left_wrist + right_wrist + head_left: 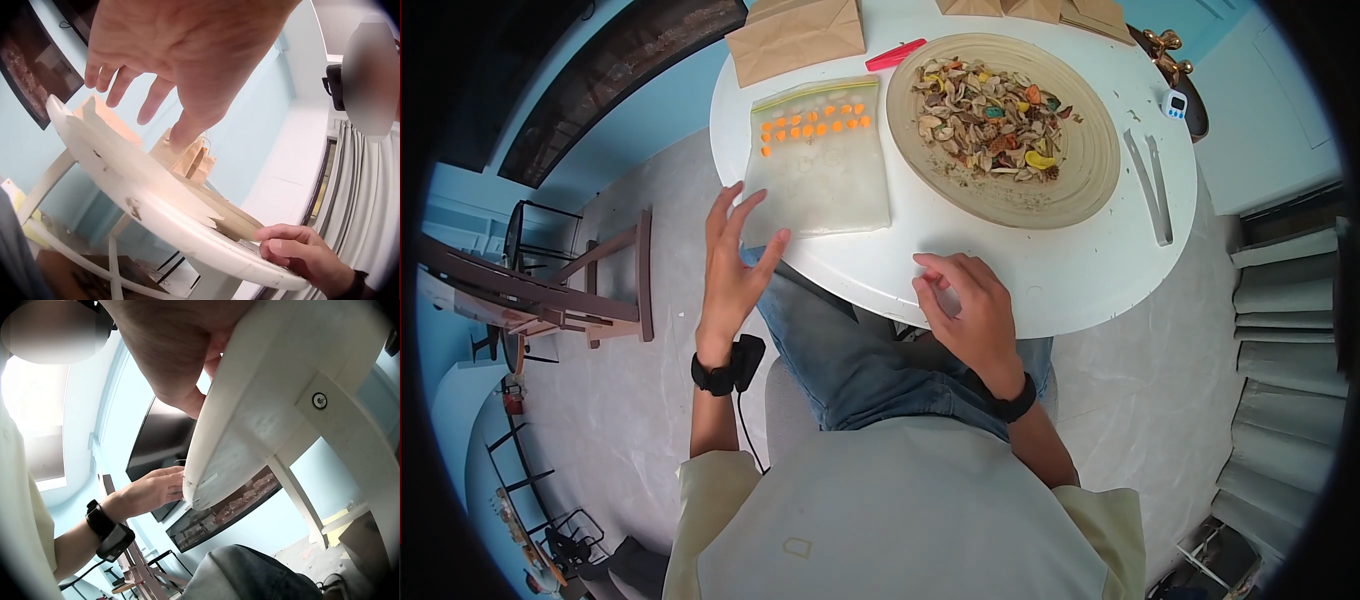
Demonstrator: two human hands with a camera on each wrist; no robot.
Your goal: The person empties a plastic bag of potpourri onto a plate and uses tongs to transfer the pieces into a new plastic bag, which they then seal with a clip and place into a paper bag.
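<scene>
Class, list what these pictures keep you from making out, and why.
Orange dots on the pouch: too small in the head view to identify.
Plate: the pile hides its middle in the head view.
Left paper bag: top cut by the head view's upper edge.
Right hand: table hides some fingertips, right wrist view.

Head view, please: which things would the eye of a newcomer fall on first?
Probably the large round beige plate, heaped with dried brown, orange and yellow pieces, on the white round table. Next, picture-left of it, the flat translucent zip bag with small bright orange spots in its upper half; the left hand is near its lower left corner. The slim red object also stands out, above the plate's left side.
</scene>
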